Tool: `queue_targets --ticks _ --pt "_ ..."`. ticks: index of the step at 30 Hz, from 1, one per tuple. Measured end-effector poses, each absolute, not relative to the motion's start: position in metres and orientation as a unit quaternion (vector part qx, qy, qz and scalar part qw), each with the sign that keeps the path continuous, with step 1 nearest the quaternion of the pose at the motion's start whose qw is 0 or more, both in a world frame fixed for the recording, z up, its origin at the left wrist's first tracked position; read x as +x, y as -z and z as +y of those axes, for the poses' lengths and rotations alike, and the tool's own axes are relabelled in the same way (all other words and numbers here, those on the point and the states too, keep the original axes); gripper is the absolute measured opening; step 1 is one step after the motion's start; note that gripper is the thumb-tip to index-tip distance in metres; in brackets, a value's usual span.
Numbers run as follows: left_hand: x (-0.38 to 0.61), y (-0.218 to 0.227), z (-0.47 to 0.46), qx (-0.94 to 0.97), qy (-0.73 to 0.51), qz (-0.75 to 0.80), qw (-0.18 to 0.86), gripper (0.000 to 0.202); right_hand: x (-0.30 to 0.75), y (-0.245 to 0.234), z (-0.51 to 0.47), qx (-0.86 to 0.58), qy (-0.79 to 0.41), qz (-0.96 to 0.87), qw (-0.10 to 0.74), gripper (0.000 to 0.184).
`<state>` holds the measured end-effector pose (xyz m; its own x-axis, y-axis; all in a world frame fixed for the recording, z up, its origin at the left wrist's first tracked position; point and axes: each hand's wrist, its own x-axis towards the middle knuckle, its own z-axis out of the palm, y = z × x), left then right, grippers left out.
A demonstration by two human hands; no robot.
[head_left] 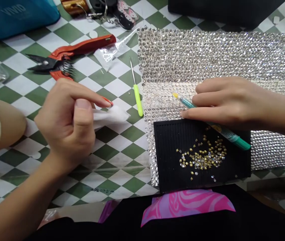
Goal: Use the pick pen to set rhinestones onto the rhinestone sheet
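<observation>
My left hand (68, 120) is curled closed, pinching a small white tissue (112, 115) over the green-and-white checkered tablecloth. My right hand (222, 100) rests on a silver rhinestone sheet (207, 57) and holds a teal pen with a yellow tip (186, 102), the tip pointing left onto the stones. Just below that hand lies a black ridged tray (167, 160) holding several small gold and silver rhinestones (202, 155).
Red-handled pliers (67, 55) lie at the upper left beside a clear plastic bag (107, 53). A thin tool with a lime-green handle (137, 97) lies left of the sheet. A blue bag (17, 15), keys (109, 10) and a black box (222, 11) sit at the far edge.
</observation>
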<state>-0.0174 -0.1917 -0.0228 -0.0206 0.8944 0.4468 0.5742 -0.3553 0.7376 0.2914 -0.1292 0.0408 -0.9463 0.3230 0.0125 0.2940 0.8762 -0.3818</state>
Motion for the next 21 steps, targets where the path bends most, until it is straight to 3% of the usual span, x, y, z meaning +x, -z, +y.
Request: queue_targets --ticks 9,21 --pt "-0.0201 0.0243 -0.1918 0.691 -0.48 0.51 0.18 0.03 0.2931 -0.0339 -0.1285 -0.193 -0.239 -0.948 0.082 0.032" --pt "-0.0228 0.0231 -0.1938 0.701 -0.465 0.503 0.197 0.03 0.2945 -0.0366 -0.1301 -0.09 -0.054 -0.992 0.065 0.035"
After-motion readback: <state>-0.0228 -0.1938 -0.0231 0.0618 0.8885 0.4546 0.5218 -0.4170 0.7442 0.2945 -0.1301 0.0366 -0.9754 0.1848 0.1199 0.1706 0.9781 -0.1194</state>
